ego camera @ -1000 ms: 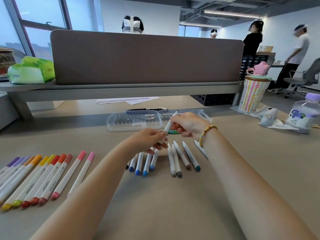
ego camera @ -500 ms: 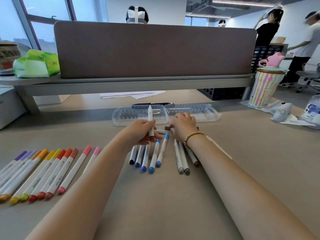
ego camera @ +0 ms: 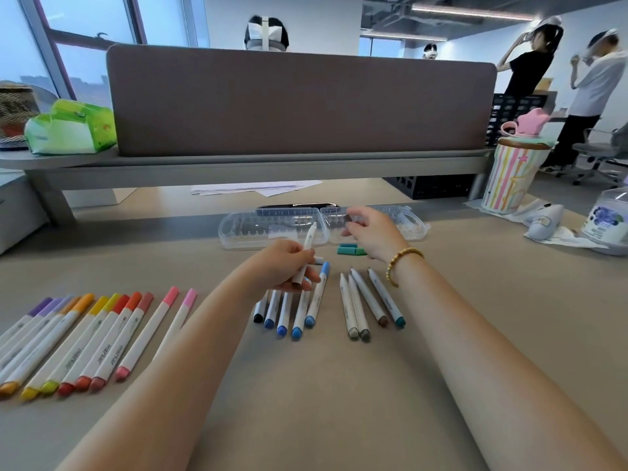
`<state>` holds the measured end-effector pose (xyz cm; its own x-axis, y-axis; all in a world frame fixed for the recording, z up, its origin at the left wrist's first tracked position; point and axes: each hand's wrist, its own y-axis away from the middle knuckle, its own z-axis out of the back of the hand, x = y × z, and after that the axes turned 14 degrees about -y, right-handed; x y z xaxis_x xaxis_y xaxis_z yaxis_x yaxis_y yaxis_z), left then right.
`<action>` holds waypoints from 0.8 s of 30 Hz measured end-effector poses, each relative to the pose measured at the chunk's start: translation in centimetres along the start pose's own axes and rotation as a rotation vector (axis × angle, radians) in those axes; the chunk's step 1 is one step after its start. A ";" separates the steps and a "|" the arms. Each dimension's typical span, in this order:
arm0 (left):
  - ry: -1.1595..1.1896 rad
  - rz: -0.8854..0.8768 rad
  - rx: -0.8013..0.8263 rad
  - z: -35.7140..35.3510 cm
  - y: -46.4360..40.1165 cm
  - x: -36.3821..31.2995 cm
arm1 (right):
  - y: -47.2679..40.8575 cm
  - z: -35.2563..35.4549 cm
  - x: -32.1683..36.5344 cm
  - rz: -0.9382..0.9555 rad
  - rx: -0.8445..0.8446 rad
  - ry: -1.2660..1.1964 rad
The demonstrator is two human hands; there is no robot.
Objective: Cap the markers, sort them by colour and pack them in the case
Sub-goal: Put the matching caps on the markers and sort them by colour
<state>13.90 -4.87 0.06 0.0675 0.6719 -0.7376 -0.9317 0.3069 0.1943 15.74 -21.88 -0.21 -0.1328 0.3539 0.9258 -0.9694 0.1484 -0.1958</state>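
My left hand (ego camera: 283, 263) grips a white uncapped marker (ego camera: 307, 249), tip pointing up. My right hand (ego camera: 372, 232) hovers just right of that tip, fingers curled, pinching what looks like a small dark cap (ego camera: 347, 218); it is blurred. Two teal caps (ego camera: 351, 249) lie on the desk under that hand. The clear case (ego camera: 272, 229) lies open behind both hands. Several blue markers (ego camera: 295, 311) lie below my left hand, and grey, brown and teal markers (ego camera: 370, 305) sit to their right. A row of purple, yellow, red and pink capped markers (ego camera: 85, 341) lies at the left.
A striped cup (ego camera: 509, 178), a white device (ego camera: 543, 222) and a water bottle (ego camera: 608, 222) stand at the right. A raised shelf (ego camera: 238, 168) with a brown divider runs across the back, a green tissue pack (ego camera: 71, 134) on it. People stand far right.
My right hand has lifted off the desk, where it touched a brown cap, and risen beside the marker tip. My left hand still holds the marker upright.
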 end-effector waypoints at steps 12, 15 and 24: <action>-0.089 -0.072 0.110 -2.0 0.3 -1.1 | 1.0 2.4 -1.4 -0.264 0.047 -0.617; -0.118 -0.059 0.115 -2.1 0.3 -1.1 | 1.0 2.4 -1.4 -0.272 0.060 -0.614; -0.099 -0.056 0.102 -2.0 0.2 -1.1 | 1.6 1.6 -0.8 -0.244 0.139 -0.454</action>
<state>12.91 -6.88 -0.44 0.1581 0.7130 -0.6831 -0.8845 0.4097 0.2230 13.91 -23.41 -0.74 0.0539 -0.1154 0.9919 -0.9974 0.0414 0.0590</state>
